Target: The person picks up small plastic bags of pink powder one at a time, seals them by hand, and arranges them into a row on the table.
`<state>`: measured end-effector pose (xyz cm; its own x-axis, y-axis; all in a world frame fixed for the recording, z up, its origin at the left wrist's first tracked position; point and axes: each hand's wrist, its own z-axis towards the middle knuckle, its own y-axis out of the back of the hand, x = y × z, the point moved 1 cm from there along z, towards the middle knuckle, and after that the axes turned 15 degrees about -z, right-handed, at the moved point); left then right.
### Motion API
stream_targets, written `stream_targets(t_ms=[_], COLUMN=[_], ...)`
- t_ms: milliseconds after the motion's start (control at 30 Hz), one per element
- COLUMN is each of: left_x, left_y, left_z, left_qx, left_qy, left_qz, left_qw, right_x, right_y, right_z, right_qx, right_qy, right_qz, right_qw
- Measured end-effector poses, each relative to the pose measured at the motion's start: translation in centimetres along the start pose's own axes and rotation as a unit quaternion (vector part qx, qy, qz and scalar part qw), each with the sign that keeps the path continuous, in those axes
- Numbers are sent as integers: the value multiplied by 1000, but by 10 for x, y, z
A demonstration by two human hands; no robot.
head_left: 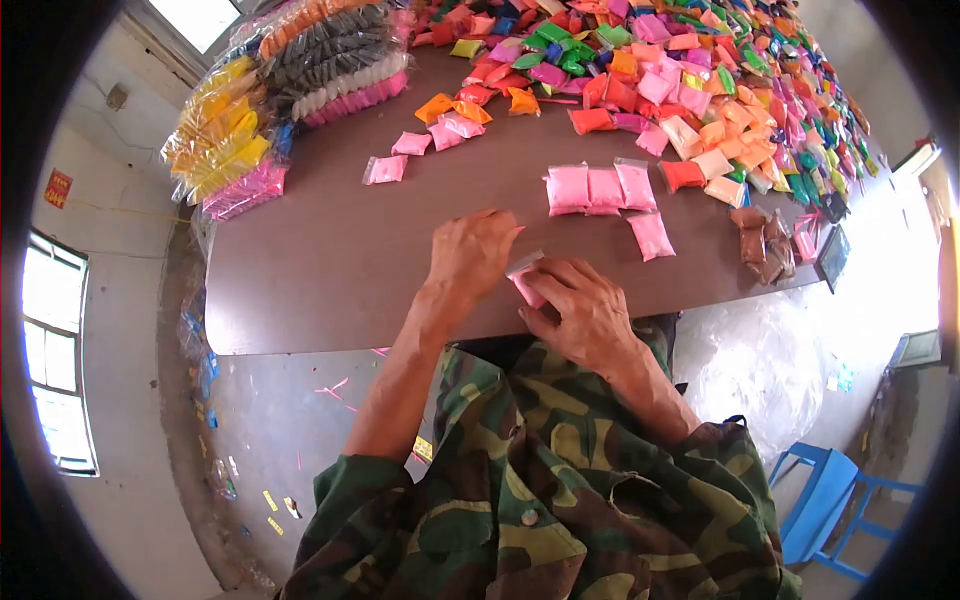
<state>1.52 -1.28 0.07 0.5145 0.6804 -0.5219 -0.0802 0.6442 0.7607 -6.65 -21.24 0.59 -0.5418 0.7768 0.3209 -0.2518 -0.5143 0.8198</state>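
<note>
My right hand [580,308] is at the table's front edge, its thumb and fingers closed on a small pink packet [528,288] with a clear plastic end. Just left of it, my left hand [470,250] is curled over the table. A bit of pink shows at its fingertips, too small to name. Beyond my right hand, several pink packets [568,190] lie side by side in a group, with one pink packet [651,236] angled below them. Farther off to the left, another pink packet [386,170] lies near a short line of packets.
A large heap of colourful packets [655,80] covers the back and right of the brown table [300,270]. Bundled packets in clear plastic [330,70] are stacked at the back left. Brown packets [765,245] lie at the right edge. A blue stool [820,500] stands on the floor.
</note>
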Motion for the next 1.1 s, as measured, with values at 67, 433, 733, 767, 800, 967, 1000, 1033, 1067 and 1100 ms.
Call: stream_targets(t_ms=[67,433,733,767,800,967,1000,1033,1067,1100], left_x=[-17,-28,-49,-49,-48,-29,-29,-31,-34,-39], left_y=[17,10,20,13,8,8,11,12,12,11], left_z=[-10,-59,-66,-71,-74,-63,-61,-61,-64,-67], left_qx=[-6,-51,-57,-56,-54,-66,-75,-83,-69,-57], left_qy=[58,107,133,119,105,129,130,132,124,116], left_qz=[-49,-60,-136,-133,-129,-63,-84,-106,-123,-139], left_qw=[997,991,980,982,985,987,985,982,982,982], right_x=[1,8,4,4,4,6,7,8,8,8], right_y=[1,7,7,7,6,4,4,4,3,1], right_z=[-3,-4,-3,-3,-4,-8,-7,-8,-10,-10], right_qx=[-3,-6,-15,-15,-16,-18,-13,-7,-15,-25], right_qy=[-6,-23,-15,-17,-20,-39,-43,-48,-51,-53], right_qz=[9,-24,-23,-25,-27,-35,-38,-41,-42,-43], right_qw=[1000,999,1000,999,999,998,998,998,998,997])
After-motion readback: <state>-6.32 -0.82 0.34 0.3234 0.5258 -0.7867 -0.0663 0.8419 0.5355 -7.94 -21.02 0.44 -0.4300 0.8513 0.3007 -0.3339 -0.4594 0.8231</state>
